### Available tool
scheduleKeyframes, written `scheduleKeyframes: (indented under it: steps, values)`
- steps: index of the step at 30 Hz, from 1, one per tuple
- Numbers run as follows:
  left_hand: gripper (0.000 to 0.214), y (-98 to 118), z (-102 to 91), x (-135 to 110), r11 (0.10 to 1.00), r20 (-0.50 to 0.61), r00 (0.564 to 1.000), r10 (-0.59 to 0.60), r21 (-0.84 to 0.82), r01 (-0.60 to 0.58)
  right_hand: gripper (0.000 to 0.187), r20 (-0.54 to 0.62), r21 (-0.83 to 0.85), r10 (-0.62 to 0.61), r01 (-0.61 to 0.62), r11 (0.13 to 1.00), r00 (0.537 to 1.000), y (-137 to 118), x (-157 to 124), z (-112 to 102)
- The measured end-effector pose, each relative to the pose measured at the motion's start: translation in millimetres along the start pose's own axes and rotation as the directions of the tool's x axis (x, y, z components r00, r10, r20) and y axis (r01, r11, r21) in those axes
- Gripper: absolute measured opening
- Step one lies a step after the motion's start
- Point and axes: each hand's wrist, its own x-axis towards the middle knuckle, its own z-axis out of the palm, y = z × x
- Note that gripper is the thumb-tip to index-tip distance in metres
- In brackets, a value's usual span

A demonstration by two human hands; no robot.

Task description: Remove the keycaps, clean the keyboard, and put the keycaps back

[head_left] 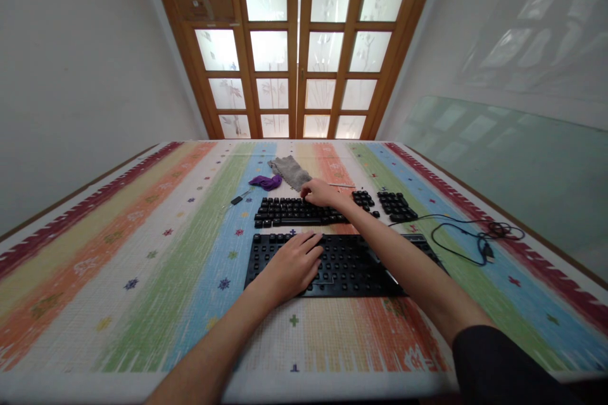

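A black keyboard base (351,266) with its keycaps off lies on the striped tablecloth (156,253) in front of me. My left hand (292,266) rests flat on its left part, fingers together and stretched out. Behind it the black keycaps (289,211) are laid out in rows in the shape of a keyboard, with smaller groups to the right (396,204). My right hand (320,192) reaches over the base to the top row of these keycaps, its fingers curled down onto them. Whether they grip a keycap is hidden.
A grey cloth (291,171) and a purple cloth (266,181) lie behind the keycaps. A small tool (237,199) lies to their left. The keyboard's black cable (475,234) coils at the right. A wooden glazed door (299,44) stands beyond the table.
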Motion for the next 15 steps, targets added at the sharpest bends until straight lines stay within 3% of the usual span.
scheduleKeyframes:
  steps: [8,15]
  values:
    - [0.023,-0.7,-0.8,0.0,1.000,0.003,1.000,-0.006,-0.016,0.006,0.028,-0.061,0.015,0.030,-0.029,0.999,0.998,7.7,-1.7,-0.3]
    - [0.022,0.7,-3.2,1.1,1.000,0.018,1.000,-0.007,-0.018,0.007,0.027,-0.104,0.014,0.128,-0.127,0.992,0.986,38.2,-8.9,-14.1]
